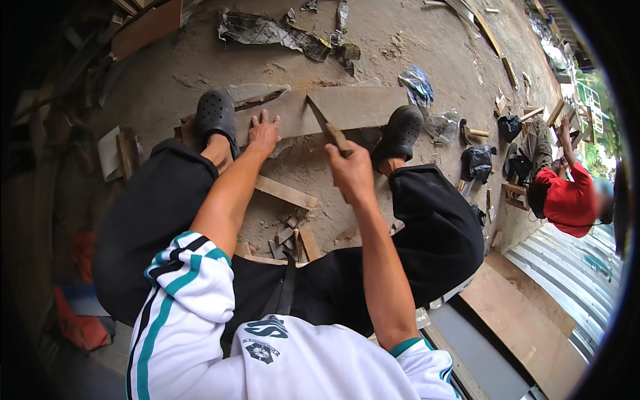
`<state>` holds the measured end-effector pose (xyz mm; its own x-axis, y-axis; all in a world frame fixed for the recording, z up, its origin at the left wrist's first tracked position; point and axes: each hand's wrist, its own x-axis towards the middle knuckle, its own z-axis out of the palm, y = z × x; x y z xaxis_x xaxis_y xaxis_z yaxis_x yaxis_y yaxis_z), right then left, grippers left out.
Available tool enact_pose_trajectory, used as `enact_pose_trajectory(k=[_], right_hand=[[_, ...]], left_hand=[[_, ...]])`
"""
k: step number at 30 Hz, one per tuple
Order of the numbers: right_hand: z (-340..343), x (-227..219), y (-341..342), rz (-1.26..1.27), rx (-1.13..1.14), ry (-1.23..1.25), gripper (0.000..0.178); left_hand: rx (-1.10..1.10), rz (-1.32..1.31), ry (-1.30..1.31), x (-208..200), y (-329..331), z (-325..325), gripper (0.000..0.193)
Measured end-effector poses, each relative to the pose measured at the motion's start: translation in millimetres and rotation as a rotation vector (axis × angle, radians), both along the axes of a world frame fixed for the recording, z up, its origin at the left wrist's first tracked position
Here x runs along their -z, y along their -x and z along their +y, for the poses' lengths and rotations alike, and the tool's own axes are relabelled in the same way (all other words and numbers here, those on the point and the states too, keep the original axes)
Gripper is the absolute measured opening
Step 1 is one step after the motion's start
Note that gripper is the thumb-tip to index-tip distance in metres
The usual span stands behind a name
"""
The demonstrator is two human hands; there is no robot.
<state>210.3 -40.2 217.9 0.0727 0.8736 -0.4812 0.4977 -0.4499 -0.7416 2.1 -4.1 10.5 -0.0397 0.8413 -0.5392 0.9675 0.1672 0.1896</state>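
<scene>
A long plywood board point(370, 100) lies across the ground in front of me, a dark clog point(217, 113) on my left foot and another clog point(403, 130) on my right foot resting at it. My left hand point(265, 135) presses on the board with fingers spread. Closed around a wooden handle, my right hand point(352, 172) grips a handsaw point(339, 141). Its narrow, tapering blade slants away from me and meets the board right of my left hand. The teeth are too small to make out.
Wood offcuts point(287, 192) lie between my legs. Crumpled plastic sheeting point(267, 32) is on the dirt beyond the board, and plastic bags point(417, 85) lie right of it. A person in a red shirt point(570, 200) sits far right, near corrugated metal sheets point(563, 277).
</scene>
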Motion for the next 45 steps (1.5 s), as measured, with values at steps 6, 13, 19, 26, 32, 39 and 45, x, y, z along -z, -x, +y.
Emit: enact_pose_trajectory(k=[6,13,19,26,32,39,45], right_hand=[[-39.5,-5.4,-4.3,-0.121,-0.080,-0.238,0.030],[-35.8,-7.8,8.5,-0.104,-0.075,-0.245,0.031],[7.8,23.2,5.2,-0.067,-0.010,-0.083,0.027],[-13.7,10.8,2.3,-0.113,-0.060,-0.148,0.029],[-36.2,8.2,-1.4,-0.073,-0.025,-0.107,0.029],[5.0,35.4,6.7,-0.099,-0.041,-0.117,0.027],[-23.4,10.5,-3.6,-0.097,-0.019,-0.127,0.024]], left_hand=[[0.013,0.005,-0.046,4.4,-1.1,-3.0,0.073],[-0.062,0.100,0.065,-0.4,-9.4,-5.8,0.069],[-0.010,0.062,0.106,-17.9,-22.7,2.6,0.071],[0.003,0.021,0.232,-25.7,-11.3,-2.1,0.088],[-0.022,-0.021,0.369,-13.4,-9.7,-8.5,0.096],[-0.001,-0.042,0.386,3.1,-12.7,2.1,0.098],[-0.016,-0.056,0.400,-10.6,-18.6,-2.0,0.097]])
